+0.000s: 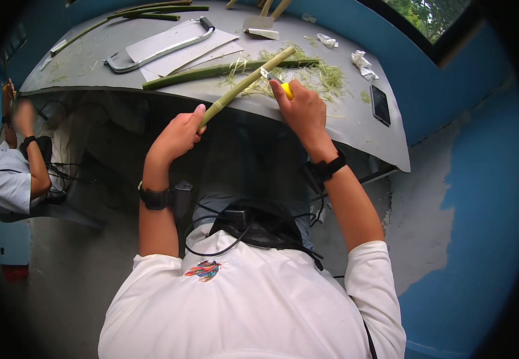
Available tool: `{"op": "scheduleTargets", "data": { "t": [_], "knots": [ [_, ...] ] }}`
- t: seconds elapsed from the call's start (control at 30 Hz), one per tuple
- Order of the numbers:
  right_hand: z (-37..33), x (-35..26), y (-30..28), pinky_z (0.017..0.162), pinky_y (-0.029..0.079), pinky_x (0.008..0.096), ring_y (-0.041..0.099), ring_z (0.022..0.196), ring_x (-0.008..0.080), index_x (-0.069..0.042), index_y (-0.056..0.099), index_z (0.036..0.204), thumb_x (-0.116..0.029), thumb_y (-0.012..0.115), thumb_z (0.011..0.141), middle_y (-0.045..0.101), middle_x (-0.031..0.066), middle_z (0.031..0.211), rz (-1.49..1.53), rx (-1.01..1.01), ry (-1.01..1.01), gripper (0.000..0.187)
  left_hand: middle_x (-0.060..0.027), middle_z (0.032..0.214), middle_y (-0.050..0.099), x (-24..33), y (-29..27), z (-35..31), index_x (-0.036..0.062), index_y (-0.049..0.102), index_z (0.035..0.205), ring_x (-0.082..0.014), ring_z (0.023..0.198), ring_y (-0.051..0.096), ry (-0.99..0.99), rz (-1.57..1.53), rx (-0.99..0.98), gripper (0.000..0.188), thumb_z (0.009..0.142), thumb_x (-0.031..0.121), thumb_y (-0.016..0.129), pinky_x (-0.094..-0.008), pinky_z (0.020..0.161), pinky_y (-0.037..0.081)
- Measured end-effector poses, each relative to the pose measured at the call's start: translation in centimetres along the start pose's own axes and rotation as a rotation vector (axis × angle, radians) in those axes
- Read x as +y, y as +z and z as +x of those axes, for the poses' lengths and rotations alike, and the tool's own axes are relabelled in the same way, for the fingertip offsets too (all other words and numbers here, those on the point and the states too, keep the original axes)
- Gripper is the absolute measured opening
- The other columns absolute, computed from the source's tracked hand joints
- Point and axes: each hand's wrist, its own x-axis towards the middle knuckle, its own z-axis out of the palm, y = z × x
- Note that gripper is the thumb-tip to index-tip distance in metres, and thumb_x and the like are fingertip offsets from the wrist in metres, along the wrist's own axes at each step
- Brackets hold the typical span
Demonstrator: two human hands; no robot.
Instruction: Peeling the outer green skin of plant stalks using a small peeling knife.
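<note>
We have the left hand wrapped round the lower end of a bamboo stick, slanting up over the table edge. Right hand curled tight on a yellow-handled knife — blade at the stick's upper half. Shavings behind — hacksaw farther left.
</note>
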Motion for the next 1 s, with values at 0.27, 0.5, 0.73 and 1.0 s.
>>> {"op": "scheduleTargets", "data": {
  "t": [0.27, 0.5, 0.73, 1.0],
  "knots": [
    [0.2, 0.1, 0.2, 0.059, 0.057, 0.0565, 0.074, 0.066, 0.0457, -0.006, 0.069, 0.084, -0.072, 0.056, 0.109, 0.071, 0.0216, 0.068, -0.017, -0.007, 0.012, 0.072, -0.0056, 0.066, 0.049, -1.3, 0.3, 0.2, -0.0006, 0.059, 0.080, -0.0184, 0.063, 0.046, 0.163, 0.317, 0.163, 0.081, 0.116, 0.071, 0.046, -0.0395, 0.063, 0.045],
    [0.5, -0.1, 0.4, 0.062, 0.059, 0.0558, 0.076, 0.069, 0.0453, -0.007, 0.071, 0.088, -0.073, 0.056, 0.109, 0.074, 0.0214, 0.072, -0.066, -0.006, 0.054, 0.071, 0.0031, 0.072, 0.046, -2.5, -2.0, -2.1, 0.0047, 0.051, 0.077, -0.0103, 0.066, 0.043, 0.054, 0.199, 0.072, 0.074, 0.117, 0.067, 0.050, -0.0320, 0.061, 0.041],
    [0.3, 0.1, 0.6, 0.061, 0.059, 0.0547, 0.076, 0.070, 0.0446, -0.007, 0.069, 0.091, -0.071, 0.055, 0.110, 0.074, 0.0200, 0.073, -0.072, -0.011, 0.043, 0.069, 0.0056, 0.070, 0.043, -3.4, -4.2, -5.6, 0.0096, 0.049, 0.076, -0.0076, 0.062, 0.040, -0.044, 0.114, 0.042, 0.070, 0.117, 0.066, 0.051, -0.0290, 0.057, 0.036],
    [0.9, 0.4, 0.9, 0.061, 0.059, 0.0545, 0.077, 0.070, 0.0438, -0.006, 0.067, 0.093, -0.071, 0.053, 0.111, 0.075, 0.0195, 0.075, -0.096, 0.020, 0.116, 0.069, 0.0077, 0.068, 0.040, -5.0, -6.8, -6.8, 0.0126, 0.051, 0.076, -0.0044, 0.057, 0.036, -0.160, 0.055, 0.094, 0.069, 0.116, 0.068, 0.050, -0.0245, 0.051, 0.031]
  ]
}}
